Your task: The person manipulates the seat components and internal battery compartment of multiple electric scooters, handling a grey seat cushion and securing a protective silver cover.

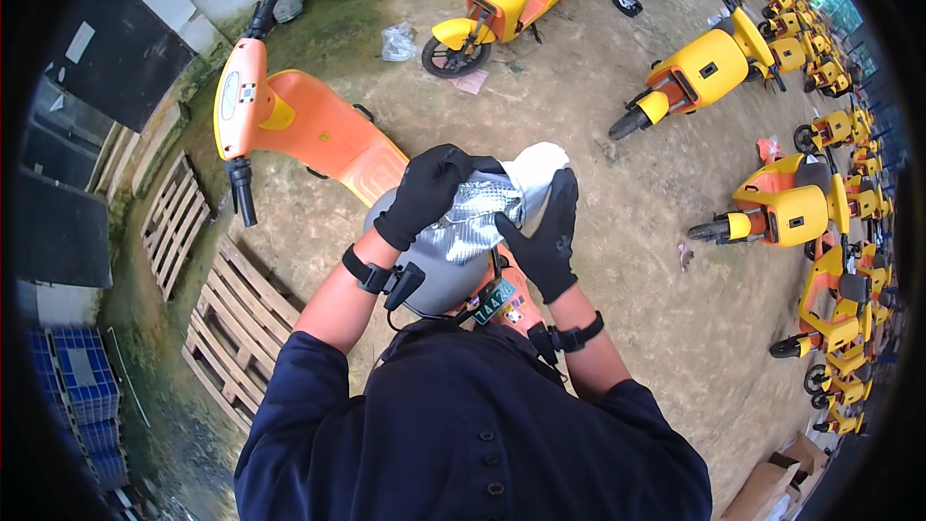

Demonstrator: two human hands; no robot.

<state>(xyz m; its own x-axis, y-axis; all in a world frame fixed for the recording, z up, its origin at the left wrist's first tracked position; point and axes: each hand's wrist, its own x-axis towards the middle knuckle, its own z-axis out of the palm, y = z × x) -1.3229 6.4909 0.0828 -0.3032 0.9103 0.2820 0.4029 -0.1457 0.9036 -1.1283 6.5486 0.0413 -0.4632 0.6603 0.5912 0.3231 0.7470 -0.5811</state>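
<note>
Above the grey seat [439, 275] of an orange scooter, my two black-gloved hands hold a crinkled silvery pouch [475, 217] with a grid texture. My left hand [431, 185] has its fingers curled and closed at the pouch's upper left edge. From the pouch's right end a rounded white wad [538, 169], like cloth or padding, sticks out. My right hand [548, 243] has the wad between its thumb and nearly straight fingers, the thumb touching the pouch's edge. What lies inside the pouch is hidden.
The scooter's orange footboard [338, 130] and handlebar [253, 101] extend to the far left. Wooden pallets [236, 323] lie on the left. Yellow scooters [699, 68] stand in rows on the right and far side. Cardboard [762, 487] lies near right; clear plastic [397, 42] lies far off.
</note>
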